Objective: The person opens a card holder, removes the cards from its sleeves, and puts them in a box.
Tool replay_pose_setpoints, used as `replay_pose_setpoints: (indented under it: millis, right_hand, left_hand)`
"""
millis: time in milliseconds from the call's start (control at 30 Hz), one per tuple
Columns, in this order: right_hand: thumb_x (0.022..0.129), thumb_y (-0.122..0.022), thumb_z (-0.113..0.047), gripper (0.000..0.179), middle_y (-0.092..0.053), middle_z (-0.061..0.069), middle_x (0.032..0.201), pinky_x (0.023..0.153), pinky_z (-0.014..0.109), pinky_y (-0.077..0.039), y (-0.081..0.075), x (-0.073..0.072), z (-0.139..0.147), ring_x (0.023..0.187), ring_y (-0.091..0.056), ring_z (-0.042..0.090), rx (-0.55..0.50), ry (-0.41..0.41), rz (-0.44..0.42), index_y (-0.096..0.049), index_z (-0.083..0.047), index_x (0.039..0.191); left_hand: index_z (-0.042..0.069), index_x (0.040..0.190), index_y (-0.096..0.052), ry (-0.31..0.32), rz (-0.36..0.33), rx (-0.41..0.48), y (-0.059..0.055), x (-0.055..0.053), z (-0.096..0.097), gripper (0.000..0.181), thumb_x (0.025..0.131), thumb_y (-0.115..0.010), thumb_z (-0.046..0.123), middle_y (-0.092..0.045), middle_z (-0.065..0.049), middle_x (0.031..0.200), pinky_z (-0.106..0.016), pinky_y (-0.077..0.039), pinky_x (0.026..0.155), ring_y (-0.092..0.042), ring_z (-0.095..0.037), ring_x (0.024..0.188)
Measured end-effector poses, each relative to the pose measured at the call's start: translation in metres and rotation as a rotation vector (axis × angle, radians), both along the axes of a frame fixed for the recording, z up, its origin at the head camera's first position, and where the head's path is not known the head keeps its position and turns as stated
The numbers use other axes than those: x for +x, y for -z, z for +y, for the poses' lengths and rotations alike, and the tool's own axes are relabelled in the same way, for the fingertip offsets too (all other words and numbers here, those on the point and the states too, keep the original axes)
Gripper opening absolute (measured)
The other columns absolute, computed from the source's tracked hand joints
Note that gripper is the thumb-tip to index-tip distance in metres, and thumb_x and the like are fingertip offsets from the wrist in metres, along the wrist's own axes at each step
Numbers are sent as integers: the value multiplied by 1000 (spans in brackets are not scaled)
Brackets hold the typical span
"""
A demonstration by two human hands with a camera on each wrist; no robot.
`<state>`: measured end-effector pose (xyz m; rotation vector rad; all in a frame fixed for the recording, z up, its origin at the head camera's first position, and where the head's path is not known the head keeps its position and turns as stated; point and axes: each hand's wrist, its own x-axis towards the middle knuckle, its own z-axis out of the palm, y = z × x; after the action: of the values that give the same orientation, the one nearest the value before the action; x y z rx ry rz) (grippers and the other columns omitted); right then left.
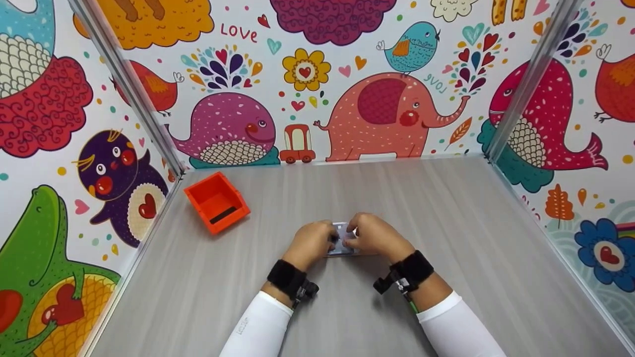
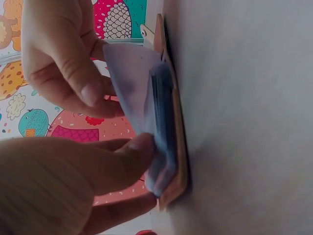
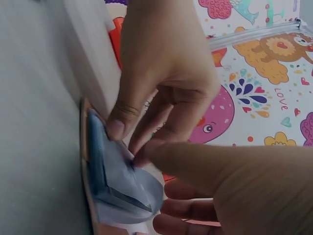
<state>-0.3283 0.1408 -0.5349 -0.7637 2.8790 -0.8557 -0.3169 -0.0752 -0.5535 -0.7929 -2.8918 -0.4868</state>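
Observation:
A card holder with a tan cover and clear plastic sleeves (image 1: 340,248) lies opened on the table between both hands. Its stack of bluish sleeves (image 2: 164,122) shows edge-on in the left wrist view, and a snap tab (image 2: 157,34) sticks out at one end of the cover. My left hand (image 1: 310,243) pinches the sleeves near one end, thumb on top. My right hand (image 1: 378,237) holds a raised clear sleeve (image 2: 129,73) from the other side. In the right wrist view, fingers partly hide that curved sleeve (image 3: 151,188).
An orange-red bin (image 1: 216,198) with a dark strip inside stands at the table's back left. Panels printed with cartoon animals enclose the grey table (image 1: 426,198) at the back and sides, joined by metal corner posts (image 1: 521,84).

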Motion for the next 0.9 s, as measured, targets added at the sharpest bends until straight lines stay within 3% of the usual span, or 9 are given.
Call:
replay_pose_setpoints:
  millis: [367, 500, 633, 833, 900]
  right_hand:
    - [86, -89, -9, 20, -78, 10, 100, 79, 40, -62, 3, -1, -1, 82, -65, 16, 59, 8, 15, -86, 2, 102]
    - [84, -82, -4, 3, -66, 0, 81, 64, 32, -50, 4, -3, 3, 70, -52, 12, 62, -18, 35, -81, -2, 84]
    - [87, -77, -2, 14, -52, -7, 70, 58, 31, -36, 2, -4, 7, 63, -43, 12, 47, 5, 10, -73, -6, 74]
    - [94, -80, -3, 2, -74, 3, 85, 74, 38, -59, -1, -8, 12, 76, -64, 16, 34, 139, -30, -81, -3, 92]
    - [94, -80, -3, 5, -77, 8, 90, 78, 42, -62, -2, -9, 14, 80, -68, 19, 21, 175, -44, -80, -1, 99]
  left_hand:
    - [15, 108, -89, -8, -8, -26, -1, 0, 1, 20, 88, -94, 14, -81, -2, 108, -44, -63, 85, -79, -28, 97]
    - [15, 103, -88, -12, -6, -41, 0, 0, 1, 16, 88, -94, 15, -79, -1, 105, -44, -62, 82, -77, -26, 92]
    - [13, 94, -86, -9, 17, -40, 0, 1, 1, 10, 88, -94, 14, -76, -1, 100, -45, -63, 80, -75, -26, 86]
    - [12, 91, -85, -15, 36, -35, -1, 2, 2, 11, 86, -94, 13, -75, -1, 98, -45, -63, 79, -74, -26, 84]
    - [12, 90, -84, -15, 43, -36, 0, 2, 2, 12, 85, -94, 13, -75, -1, 96, -45, -62, 78, -74, -26, 83]
